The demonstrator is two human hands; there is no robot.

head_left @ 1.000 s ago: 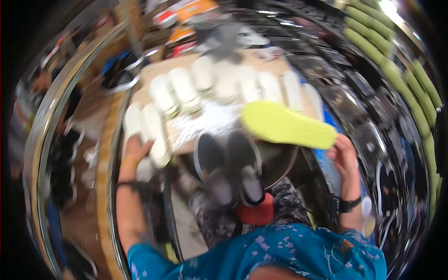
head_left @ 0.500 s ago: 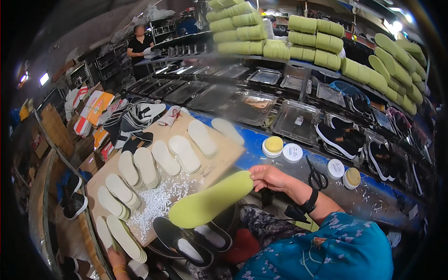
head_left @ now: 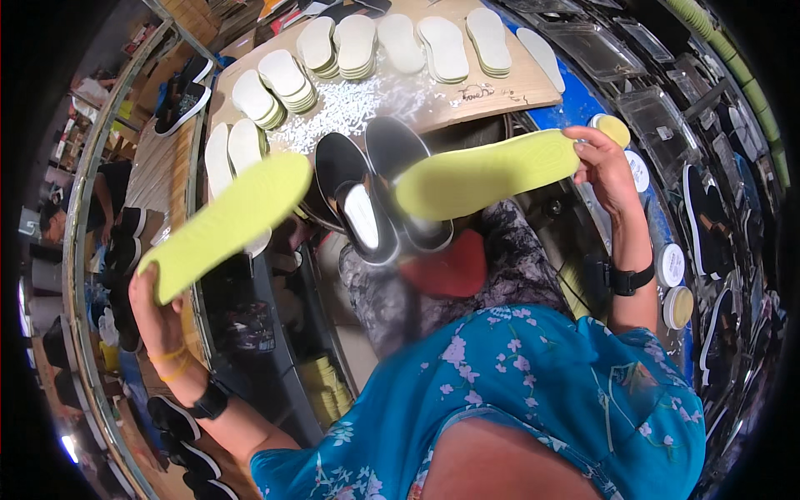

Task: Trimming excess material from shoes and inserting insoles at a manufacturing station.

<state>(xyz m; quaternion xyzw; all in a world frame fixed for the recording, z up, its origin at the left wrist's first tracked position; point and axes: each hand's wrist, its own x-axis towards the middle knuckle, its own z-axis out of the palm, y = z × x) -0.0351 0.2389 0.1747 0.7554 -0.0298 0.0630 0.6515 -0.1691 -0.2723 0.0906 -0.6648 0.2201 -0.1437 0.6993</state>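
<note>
My left hand (head_left: 157,315) pinches the heel end of a yellow-green insole (head_left: 229,229), held out to the left and slanting up toward the middle. A second yellow-green insole (head_left: 483,175) is gripped at one end by my right hand (head_left: 607,171); its other end hangs over a pair of black slip-on shoes. The left shoe (head_left: 344,162) has a white patch inside, and the right shoe (head_left: 390,142) is partly covered by the insole. Beyond them, stacks of cream insoles (head_left: 354,42) lie on a wooden board (head_left: 492,98).
White scraps (head_left: 333,112) are strewn over the board. Round tubs (head_left: 612,129) stand on the blue bench at the right, beside trays (head_left: 658,125) and black shoes (head_left: 704,225). At the left a metal-edged shelf (head_left: 83,250) holds more shoes. A red thing (head_left: 450,267) sits by my lap.
My left hand has risen from the stacks at the board's left end with a yellow-green insole. The right hand still holds its insole. The view has swung downward and left.
</note>
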